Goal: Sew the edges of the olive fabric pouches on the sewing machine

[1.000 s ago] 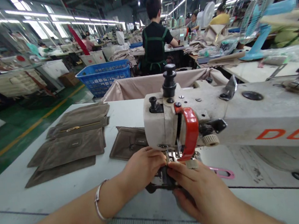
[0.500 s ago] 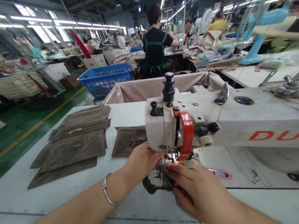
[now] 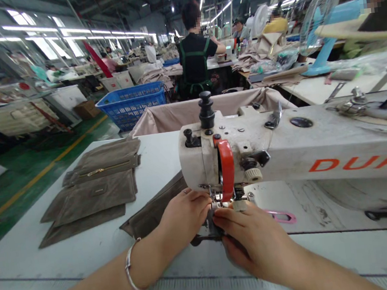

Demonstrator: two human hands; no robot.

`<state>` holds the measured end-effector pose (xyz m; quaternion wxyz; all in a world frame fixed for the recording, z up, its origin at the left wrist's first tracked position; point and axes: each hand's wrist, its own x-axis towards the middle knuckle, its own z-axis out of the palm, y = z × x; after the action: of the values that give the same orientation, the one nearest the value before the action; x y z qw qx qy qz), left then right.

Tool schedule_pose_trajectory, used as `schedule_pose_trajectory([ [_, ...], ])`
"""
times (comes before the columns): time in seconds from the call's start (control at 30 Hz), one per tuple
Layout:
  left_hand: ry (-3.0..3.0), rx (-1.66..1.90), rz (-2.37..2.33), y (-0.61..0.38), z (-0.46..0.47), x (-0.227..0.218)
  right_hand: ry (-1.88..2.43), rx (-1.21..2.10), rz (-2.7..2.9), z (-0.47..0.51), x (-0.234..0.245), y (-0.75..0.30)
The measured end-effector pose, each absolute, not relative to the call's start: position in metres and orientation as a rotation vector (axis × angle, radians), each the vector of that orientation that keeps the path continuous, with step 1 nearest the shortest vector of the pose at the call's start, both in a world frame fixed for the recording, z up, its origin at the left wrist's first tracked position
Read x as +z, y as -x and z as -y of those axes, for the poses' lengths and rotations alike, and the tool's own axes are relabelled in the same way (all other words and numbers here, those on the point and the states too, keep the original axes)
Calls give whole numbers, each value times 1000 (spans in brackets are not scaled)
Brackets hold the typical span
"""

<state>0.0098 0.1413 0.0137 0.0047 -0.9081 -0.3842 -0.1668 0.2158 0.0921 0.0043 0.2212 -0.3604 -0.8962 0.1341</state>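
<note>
A brown fabric piece (image 3: pixel 158 205) slants from the left into the head of a sewing machine (image 3: pixel 198 158). My left hand (image 3: pixel 184 218) lies over its near edge, fingers closed together on it beside the presser foot (image 3: pixel 217 203). On the other side of the needle area is my right hand (image 3: pixel 251 236), its fingers bent and pressed together, thumb tucked below. What sits between those right fingers is hidden. A red guard (image 3: pixel 226 169) hangs in front of the needle, so the stitching point is partly covered.
To the left lie several brown fabric pieces (image 3: pixel 94 193), one with a zipper (image 3: pixel 105 168). A pink oval tool (image 3: pixel 282 217) rests right of my hand. Behind the table are a fabric-lined bin (image 3: pixel 182 111), a blue basket (image 3: pixel 132 98) and a person (image 3: pixel 197 51) facing away.
The brown fabric piece has swung round, its left end now nearer me and slanting beneath my left forearm. Both hands stay close to the needle. The whole view has shifted slightly.
</note>
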Motion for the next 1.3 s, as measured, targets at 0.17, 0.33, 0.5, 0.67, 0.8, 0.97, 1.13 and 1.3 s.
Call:
schedule_pose_trajectory([
  [0.17,2897,-390,1142,-8,-134,12,972,375,2468,-90,4,-216],
  [0.33,3025,-263,1119,-4,-141,27,974,306,2467,-90,-1,-215],
  [0.5,3284,-380,1496,-2,-156,44,956,278,2575,-90,0,-212],
  [0.67,3251,-415,1650,-7,-155,46,1004,434,2554,-88,3,-217],
  [0.8,3282,-340,1692,-9,-154,46,940,411,2537,-86,4,-219],
  [0.97,3297,-385,1753,-10,-157,49,847,353,2571,-86,2,-209],
  [1.13,3253,-387,1881,-13,-155,52,712,100,2545,-87,-7,-205],
  [1.3,3207,-341,1834,-15,-149,49,660,155,2520,-86,-5,-209],
])
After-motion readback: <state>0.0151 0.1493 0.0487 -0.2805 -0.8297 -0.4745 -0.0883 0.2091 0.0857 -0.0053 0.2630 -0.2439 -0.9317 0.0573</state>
